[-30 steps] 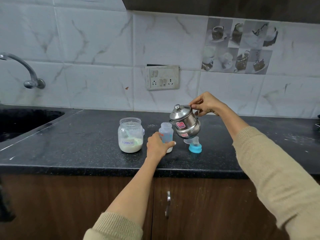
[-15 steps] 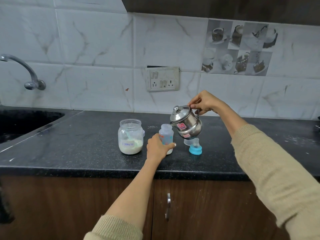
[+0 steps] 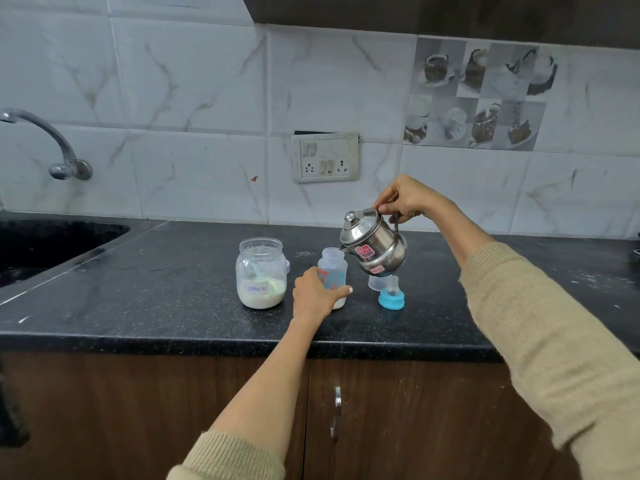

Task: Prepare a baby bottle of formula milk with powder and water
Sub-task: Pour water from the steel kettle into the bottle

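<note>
While left hand [image 3: 313, 295] wraps bottle [image 3: 332, 273], right hand [image 3: 403, 199] — kettle [image 3: 375, 242] handle

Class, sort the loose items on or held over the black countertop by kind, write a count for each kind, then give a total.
Steel kettles: 1, kettle, tilted over the bottle in the right hand
Baby bottles: 1, bottle, held by the left hand
Formula jars: 1, jar
Blue-ringed teats: 1, teat
Clear caps: 1, cap
Total: 5
</note>
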Available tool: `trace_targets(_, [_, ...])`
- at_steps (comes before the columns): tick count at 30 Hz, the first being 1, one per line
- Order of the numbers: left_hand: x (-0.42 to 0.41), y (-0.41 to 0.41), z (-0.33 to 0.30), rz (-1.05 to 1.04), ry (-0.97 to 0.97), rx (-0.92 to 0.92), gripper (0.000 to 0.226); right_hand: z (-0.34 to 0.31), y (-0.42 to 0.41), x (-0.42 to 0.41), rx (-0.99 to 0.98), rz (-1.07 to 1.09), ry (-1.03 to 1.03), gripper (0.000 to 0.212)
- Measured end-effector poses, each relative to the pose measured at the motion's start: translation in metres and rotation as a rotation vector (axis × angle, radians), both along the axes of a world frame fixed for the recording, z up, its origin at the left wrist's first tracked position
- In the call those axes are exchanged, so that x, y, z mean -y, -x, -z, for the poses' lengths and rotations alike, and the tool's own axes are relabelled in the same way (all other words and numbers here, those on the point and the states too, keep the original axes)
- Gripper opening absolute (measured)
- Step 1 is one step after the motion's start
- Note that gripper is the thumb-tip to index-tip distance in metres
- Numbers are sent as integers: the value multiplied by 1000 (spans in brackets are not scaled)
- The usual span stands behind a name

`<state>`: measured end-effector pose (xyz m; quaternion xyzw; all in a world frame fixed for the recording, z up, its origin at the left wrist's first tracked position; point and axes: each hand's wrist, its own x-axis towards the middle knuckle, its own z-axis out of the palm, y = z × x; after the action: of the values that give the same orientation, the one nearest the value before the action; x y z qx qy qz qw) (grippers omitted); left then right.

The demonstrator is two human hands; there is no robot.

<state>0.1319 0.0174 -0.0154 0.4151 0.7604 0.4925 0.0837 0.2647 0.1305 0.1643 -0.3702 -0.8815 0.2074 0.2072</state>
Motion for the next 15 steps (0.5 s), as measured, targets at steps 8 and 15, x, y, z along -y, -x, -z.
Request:
trace_targets(8, [0,0,-1,-5,-9,0,67,-5,3,6,45,4,-54,20])
trace_targets(15, [0,0,0,-3,-12,-6,68,-8,9,10,84,18,-121,19])
